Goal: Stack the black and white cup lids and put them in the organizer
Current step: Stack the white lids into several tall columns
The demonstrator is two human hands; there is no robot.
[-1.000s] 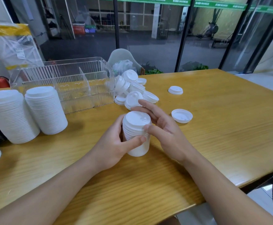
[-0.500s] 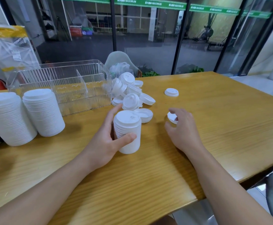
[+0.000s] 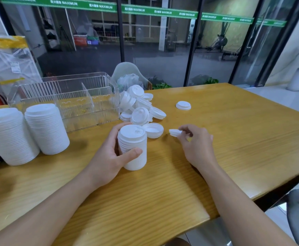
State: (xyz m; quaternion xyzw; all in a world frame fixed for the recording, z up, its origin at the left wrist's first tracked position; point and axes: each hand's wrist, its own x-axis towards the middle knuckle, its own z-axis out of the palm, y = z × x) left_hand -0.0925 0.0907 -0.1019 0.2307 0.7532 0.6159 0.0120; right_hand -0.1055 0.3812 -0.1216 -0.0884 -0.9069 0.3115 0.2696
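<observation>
Partway: your left hand (image 3: 109, 155) grips the standing lid stack (image 3: 132, 146) in front of the organizer (image 3: 65, 102), which holds no lids yet; your right hand (image 3: 193, 144) pinches one loose lid (image 3: 174, 132) right of that stack; the pile (image 3: 138, 107) beside the organizer remains unstacked.

Upright white lid stack (image 3: 132, 146) (loose lids (image 3: 139, 107) behind)
</observation>
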